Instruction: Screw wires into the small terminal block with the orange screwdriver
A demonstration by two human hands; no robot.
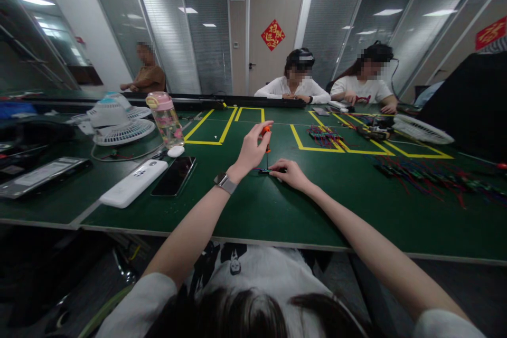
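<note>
My left hand (253, 145), with a watch (225, 182) at the wrist, grips the orange and black handle of a screwdriver (266, 131). The screwdriver stands upright, its thin shaft reaching down to a small green circuit board (264, 171) on the table. Red and blue wires come off the board. Thumb and fingers of my right hand (289, 173) pinch the board's right end and press it to the tabletop. The exact spot where the screwdriver's tip meets the board is too small to make out.
On the green table (237, 216), a white power bank or phone (134, 184), a black phone (174, 176), a bottle (166, 121) and a fan (122, 127) stand left. Wired boards lie in a bundle (325, 136) and a long pile (439, 175) at right. Several people sit opposite.
</note>
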